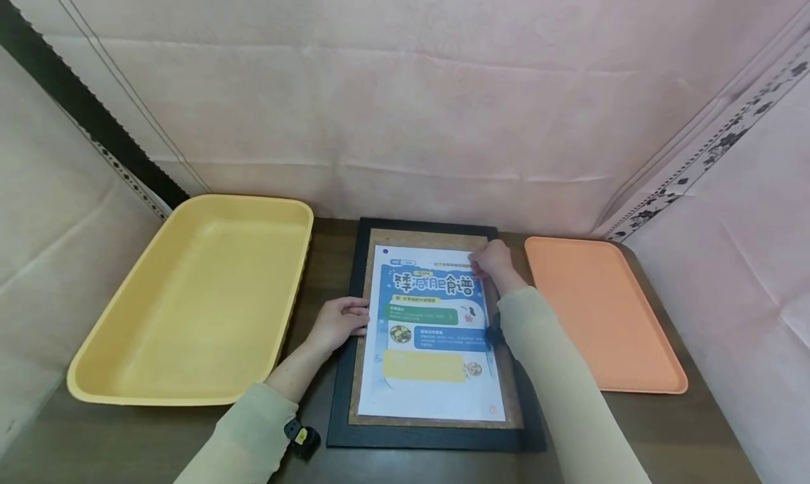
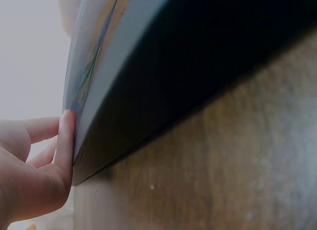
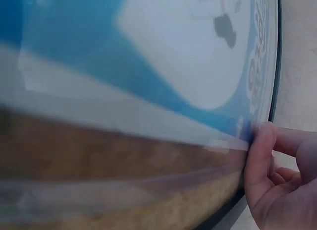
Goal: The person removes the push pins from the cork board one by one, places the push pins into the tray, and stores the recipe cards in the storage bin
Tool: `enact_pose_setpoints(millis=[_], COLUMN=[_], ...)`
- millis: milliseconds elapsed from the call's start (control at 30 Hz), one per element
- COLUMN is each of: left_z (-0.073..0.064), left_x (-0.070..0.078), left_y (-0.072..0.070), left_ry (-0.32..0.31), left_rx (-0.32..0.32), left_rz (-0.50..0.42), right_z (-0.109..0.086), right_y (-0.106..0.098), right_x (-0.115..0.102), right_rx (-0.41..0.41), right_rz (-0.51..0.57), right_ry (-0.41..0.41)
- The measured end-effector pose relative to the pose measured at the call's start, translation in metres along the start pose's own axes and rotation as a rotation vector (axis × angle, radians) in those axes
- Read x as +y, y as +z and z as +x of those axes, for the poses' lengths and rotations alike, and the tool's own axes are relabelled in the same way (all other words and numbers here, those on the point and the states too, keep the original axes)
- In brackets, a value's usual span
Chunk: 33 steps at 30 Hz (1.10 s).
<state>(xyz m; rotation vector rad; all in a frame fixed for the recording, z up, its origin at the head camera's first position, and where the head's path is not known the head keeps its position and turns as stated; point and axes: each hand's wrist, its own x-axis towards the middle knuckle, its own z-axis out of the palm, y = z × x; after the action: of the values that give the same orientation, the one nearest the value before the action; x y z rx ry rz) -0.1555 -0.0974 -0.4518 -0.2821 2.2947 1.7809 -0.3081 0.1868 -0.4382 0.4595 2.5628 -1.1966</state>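
A black-framed cork board [image 1: 338,408] lies flat on the dark wooden table [image 1: 696,435], with a blue printed sheet [image 1: 430,329] on its cork. My left hand [image 1: 354,319] rests on the board's left edge, fingers fairly straight. In the left wrist view a finger of that hand [image 2: 62,141] presses against the frame's side [image 2: 163,76] just below the sheet's edge [image 2: 84,66]. My right hand [image 1: 484,262] is at the sheet's far right corner. The right wrist view shows its thumb [image 3: 260,150] on the corner of the sheet [image 3: 148,66], other fingers curled, above the cork [image 3: 124,155].
A deep yellow tray [image 1: 190,398] sits left of the board. A shallow orange tray [image 1: 601,315] sits to its right. Pink fabric walls close in the back and both sides. Both sleeves reach in from the near edge.
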Motion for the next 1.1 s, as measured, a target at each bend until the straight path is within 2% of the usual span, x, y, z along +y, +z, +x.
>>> enact_pose_setpoints(millis=[300, 700, 800, 1000, 1100], left_z=[0.006, 0.005, 0.004, 0.001, 0.001], left_x=[0.002, 0.002, 0.001, -0.002, -0.002], left_y=[-0.001, -0.004, -0.003, 0.003, 0.003], left_ry=[-0.012, -0.031, -0.028, -0.026, -0.022], left_rx=[0.002, 0.021, 0.025, 0.021, 0.026], left_rz=[0.012, 0.018, 0.016, 0.009, 0.015], right_z=[0.001, 0.005, 0.006, 0.006, 0.005], right_y=[-0.008, -0.012, -0.013, -0.019, -0.020], right_x=[-0.010, -0.012, -0.012, -0.010, -0.012], right_rx=[-0.036, -0.116, -0.137, -0.219, -0.228], right_rz=[-0.025, -0.110, -0.157, -0.318, -0.394], right_ry=[-0.002, -0.094, -0.120, -0.185, -0.234])
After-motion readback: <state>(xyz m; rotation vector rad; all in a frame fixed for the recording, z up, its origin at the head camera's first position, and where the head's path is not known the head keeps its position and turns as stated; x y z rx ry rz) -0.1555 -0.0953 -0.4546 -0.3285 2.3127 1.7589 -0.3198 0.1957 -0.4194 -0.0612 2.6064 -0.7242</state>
